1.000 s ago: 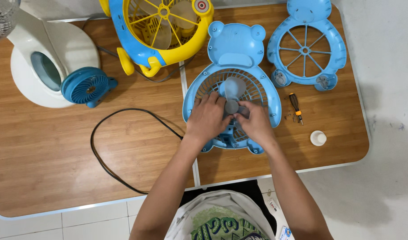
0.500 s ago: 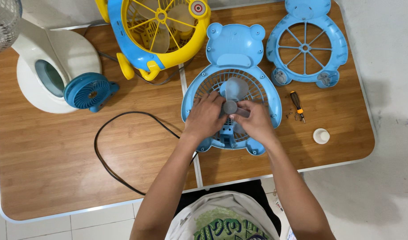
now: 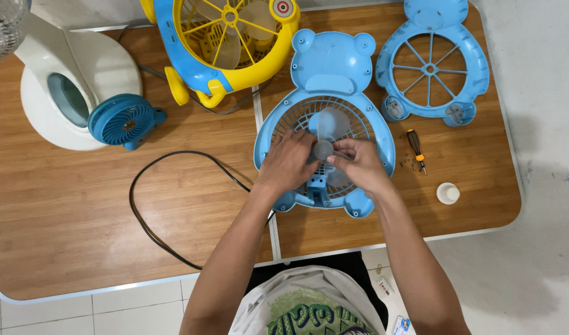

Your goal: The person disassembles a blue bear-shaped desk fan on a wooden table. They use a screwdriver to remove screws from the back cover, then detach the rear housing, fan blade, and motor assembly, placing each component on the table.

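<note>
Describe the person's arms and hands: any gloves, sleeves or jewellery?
Both the left hand and right hand are bare: no gloves, rings, watch or bracelets. The forearms are uncovered; no sleeves show. Below them, a white shirt with a green print.

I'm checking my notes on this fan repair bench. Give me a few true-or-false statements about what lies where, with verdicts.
1. Both hands, left hand and right hand, are on the grey blades of the blue bear fan. True.
2. The screwdriver lies left of that fan. False: it lies to its right.
3. The front grille is fitted on the fan. False: it lies apart, at the table's far right.
4. A white cap sits near the screwdriver. True.
5. A black cable loops on the table. True.
</note>
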